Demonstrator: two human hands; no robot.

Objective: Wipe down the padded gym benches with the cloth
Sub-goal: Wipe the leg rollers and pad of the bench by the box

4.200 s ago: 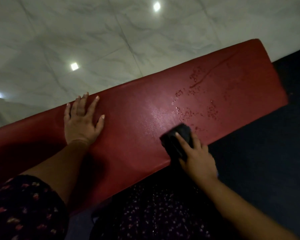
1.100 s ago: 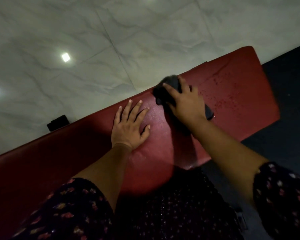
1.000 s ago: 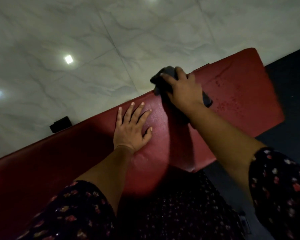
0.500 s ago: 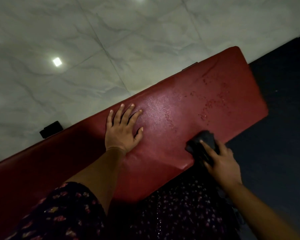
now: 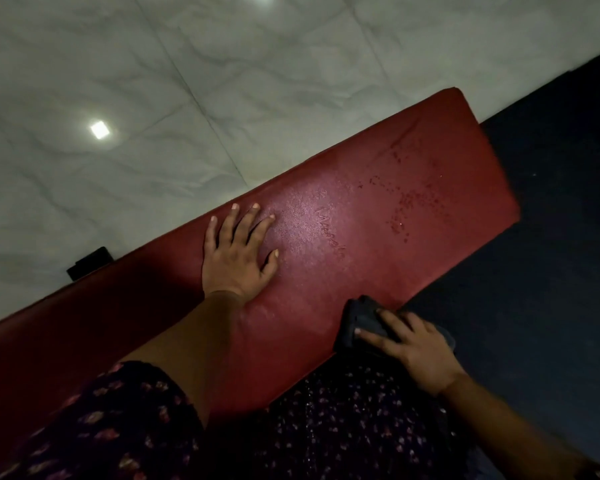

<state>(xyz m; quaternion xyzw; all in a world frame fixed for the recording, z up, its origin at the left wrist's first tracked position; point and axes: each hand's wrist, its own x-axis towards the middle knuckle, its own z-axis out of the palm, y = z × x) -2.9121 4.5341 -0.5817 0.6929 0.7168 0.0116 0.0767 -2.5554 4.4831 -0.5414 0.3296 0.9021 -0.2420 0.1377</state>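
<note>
Cloth (image 5: 361, 320), dark and bunched, sits at the near edge of the red padded bench (image 5: 378, 271), right where the top rolls over into the side; the right hand (image 5: 413, 351) is on top of it, fingers bent over the wad and gripping it, pressing it into the padding; on my feed that reads as the low end of a stroke across the width. Left hand (image 5: 238, 258) lies flat on the bench top, fingers spread and straight, holding nothing; I'd say it's there to brace the lean and steady the pad. Out towards the end of the bench a scatter of droplets (image 5: 409, 202) beads on the vinyl, well apart from the cloth; so that stretch looks unwiped to me, and the next pass wants to run through them. Wet vinyl should let the cloth glide, though a light skim might only smear; firm pressure, I reckon. Bench runs diagonally between pale floor tiles (image 5: 222, 81) beyond and a dark mat (image 5: 551, 271) on the near side; a small black foot (image 5: 89, 263) pokes out at the far edge; a patterned sleeve (image 5: 118, 427) fills the bottom of my picture.
</note>
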